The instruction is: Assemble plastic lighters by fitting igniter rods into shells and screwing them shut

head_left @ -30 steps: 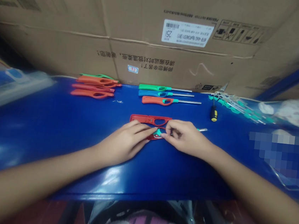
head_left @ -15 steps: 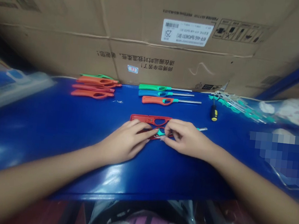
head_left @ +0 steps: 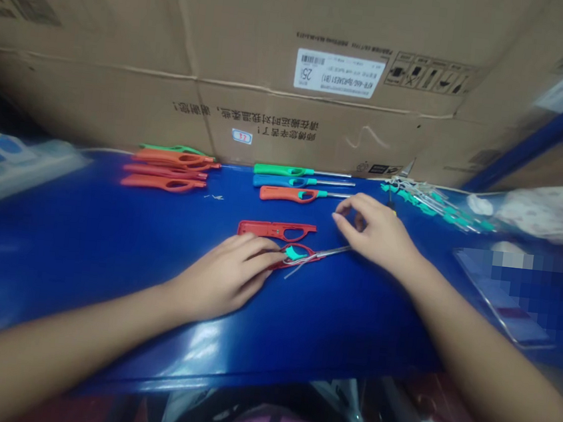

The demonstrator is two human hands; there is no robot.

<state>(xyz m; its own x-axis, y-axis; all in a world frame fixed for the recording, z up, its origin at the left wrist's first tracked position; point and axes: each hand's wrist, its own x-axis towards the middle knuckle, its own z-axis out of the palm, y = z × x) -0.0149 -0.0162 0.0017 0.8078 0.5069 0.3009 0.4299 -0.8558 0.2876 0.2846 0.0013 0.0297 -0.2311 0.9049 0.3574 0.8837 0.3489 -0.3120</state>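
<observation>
Right hand (head_left: 380, 231) has let go of the red lighter half.
It is now by the tip of the metal tube (head_left: 332, 250), fingers loosely curled, with nothing seen in it. The left hand (head_left: 227, 276) still pinches the red lighter half (head_left: 313, 255) on the blue table (head_left: 159, 225), below its other half (head_left: 259, 228). The green piece (head_left: 296, 253) looks seated, but white wires (head_left: 295, 269) poke out. The upside-down box label (head_left: 339, 74) reads "KFR-46G/BpR3AES1 (B1)" and "25"; no brand shows clearly.
</observation>
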